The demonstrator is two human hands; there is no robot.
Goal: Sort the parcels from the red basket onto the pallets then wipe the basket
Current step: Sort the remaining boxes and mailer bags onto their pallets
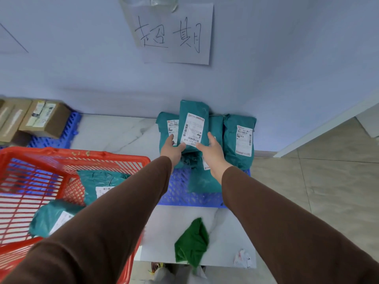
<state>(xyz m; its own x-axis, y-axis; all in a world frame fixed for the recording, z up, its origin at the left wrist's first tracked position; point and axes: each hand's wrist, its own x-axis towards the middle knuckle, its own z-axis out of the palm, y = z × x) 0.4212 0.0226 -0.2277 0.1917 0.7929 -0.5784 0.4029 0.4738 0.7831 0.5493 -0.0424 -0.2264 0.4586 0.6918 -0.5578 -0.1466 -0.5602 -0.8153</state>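
Both my hands reach forward over a blue pallet [184,193] by the wall. My left hand [171,148] and my right hand [212,149] pinch the lower corners of a teal parcel [192,121] with a white label, held upright over a pile of teal parcels [239,138] on that pallet. The red basket [41,177] stands at the lower left. Two teal parcels [102,183] [51,218] lie inside it. A green cloth [191,242] lies crumpled on the floor in front of the pallet.
A second blue pallet [67,130] at the far left carries cardboard boxes [44,118]. A paper sign [174,33] with handwritten characters hangs on the wall above the teal pile. A crumpled scrap of paper [243,258] lies on the floor at the lower right.
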